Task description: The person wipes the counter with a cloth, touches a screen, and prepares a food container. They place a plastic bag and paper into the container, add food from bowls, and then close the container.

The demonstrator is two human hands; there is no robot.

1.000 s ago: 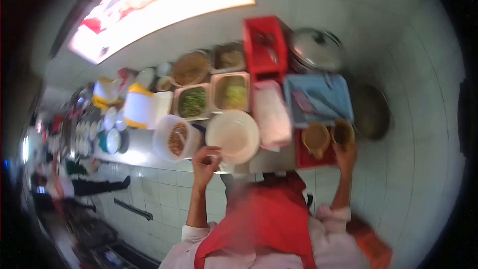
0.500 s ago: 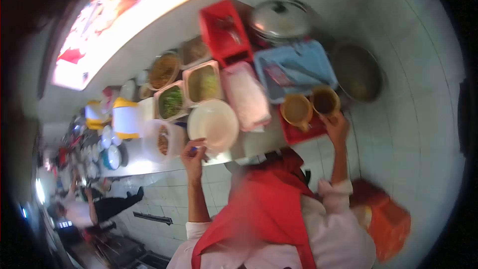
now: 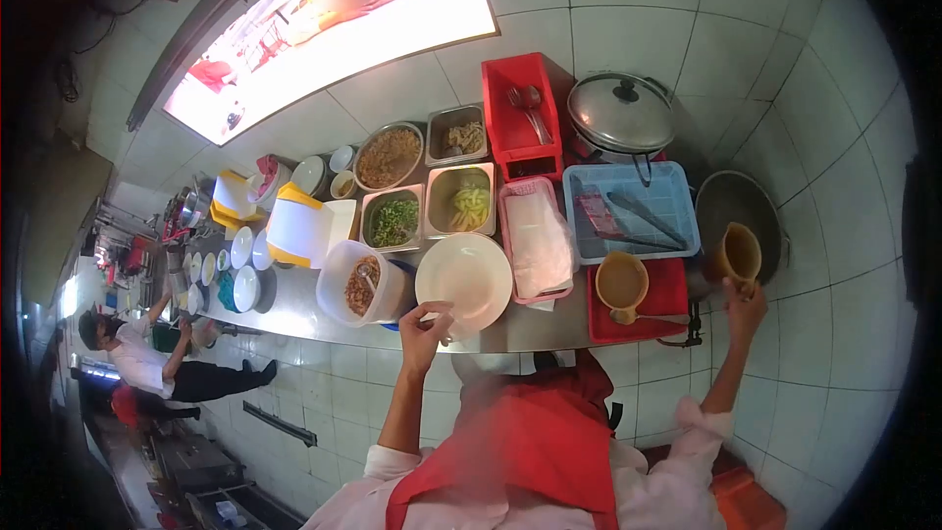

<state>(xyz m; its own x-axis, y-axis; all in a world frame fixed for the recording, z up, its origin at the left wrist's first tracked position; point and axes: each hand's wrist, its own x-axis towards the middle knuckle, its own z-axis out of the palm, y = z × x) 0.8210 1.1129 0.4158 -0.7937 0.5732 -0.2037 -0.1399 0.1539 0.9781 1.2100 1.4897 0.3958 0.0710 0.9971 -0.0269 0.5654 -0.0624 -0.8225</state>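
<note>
My right hand (image 3: 746, 312) grips a brown plastic jug (image 3: 738, 253) by its handle side. The jug is tilted and sits in front of the large metal pot (image 3: 775, 221) at the far right. My left hand (image 3: 427, 336) is at the near rim of a white plate (image 3: 463, 270), its fingers pinched together. What they hold, if anything, I cannot make out. A second tan jug (image 3: 622, 283) with brown liquid stands in a red tray (image 3: 667, 299), beside a handle or spoon.
Metal tubs hold chopped greens (image 3: 394, 224), sliced pale vegetables (image 3: 471, 208) and minced food (image 3: 390, 159). A white tub (image 3: 339, 285), blue basket with tongs (image 3: 638, 198), red cutlery box (image 3: 520, 103) and lidded pan (image 3: 620, 113) stand around. A co-worker (image 3: 147, 353) is at far left.
My right hand has lifted the brown jug off the red tray and carried it right, towards the large pot. My left hand has stayed by the plate's rim. The view has shifted.
</note>
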